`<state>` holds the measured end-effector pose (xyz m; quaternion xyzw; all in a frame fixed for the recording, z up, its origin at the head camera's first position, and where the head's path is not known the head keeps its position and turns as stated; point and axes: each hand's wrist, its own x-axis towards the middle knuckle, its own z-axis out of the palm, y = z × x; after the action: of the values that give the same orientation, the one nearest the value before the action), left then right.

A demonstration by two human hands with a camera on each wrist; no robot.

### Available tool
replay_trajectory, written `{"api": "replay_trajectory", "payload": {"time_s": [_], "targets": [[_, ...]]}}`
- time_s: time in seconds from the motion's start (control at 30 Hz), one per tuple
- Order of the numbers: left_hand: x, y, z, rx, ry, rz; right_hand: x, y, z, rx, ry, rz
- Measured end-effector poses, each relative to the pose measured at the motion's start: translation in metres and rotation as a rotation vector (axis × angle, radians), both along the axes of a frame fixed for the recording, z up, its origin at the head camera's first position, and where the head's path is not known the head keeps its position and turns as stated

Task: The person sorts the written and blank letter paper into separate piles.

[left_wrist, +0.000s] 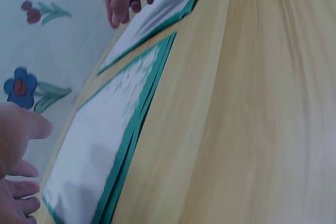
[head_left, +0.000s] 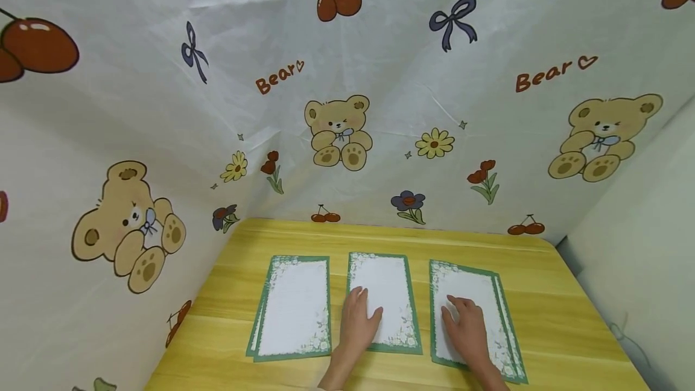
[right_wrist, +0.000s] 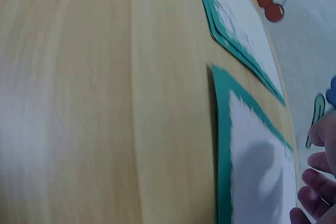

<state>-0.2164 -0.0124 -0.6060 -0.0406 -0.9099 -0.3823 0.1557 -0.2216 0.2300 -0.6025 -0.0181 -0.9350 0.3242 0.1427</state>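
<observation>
Three green-bordered stacks of white paper with floral corners lie in a row. My left hand [head_left: 358, 321] is over the left part of the middle stack [head_left: 390, 294], its fingers loosely bent and holding nothing. Over the right stack [head_left: 478, 285] is my right hand [head_left: 468, 327], thumb and fingers apart and relaxed. In the left wrist view the left hand [left_wrist: 18, 166] casts a shadow on the paper. The right wrist view has the right hand [right_wrist: 320, 182] at its edge, with a shadow on the sheet below. The left stack [head_left: 295, 306] lies untouched, its sheets slightly fanned.
The yellow wood-grain table [head_left: 564, 318] carries all the paper. Behind and at the left hangs a pale cloth [head_left: 391, 186] printed with bears, bows and cherries, reaching down to the table's edges. A thin cable [head_left: 632, 343] shows beyond the right edge.
</observation>
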Motion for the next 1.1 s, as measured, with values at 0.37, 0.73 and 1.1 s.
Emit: {"api": "replay_trajectory", "payload": {"time_s": [0.37, 0.73, 1.1], "targets": [[0.005, -0.038, -0.018, -0.061, 0.043, 0.057, 0.001, -0.038, -0.011, 0.048, 0.101, 0.174], [0.008, -0.042, -0.021, -0.105, 0.067, 0.046, 0.003, -0.056, -0.015, 0.092, 0.020, 0.199], [0.011, -0.041, -0.021, -0.088, 0.025, 0.019, 0.003, -0.062, -0.020, 0.066, 0.024, 0.208]]}}
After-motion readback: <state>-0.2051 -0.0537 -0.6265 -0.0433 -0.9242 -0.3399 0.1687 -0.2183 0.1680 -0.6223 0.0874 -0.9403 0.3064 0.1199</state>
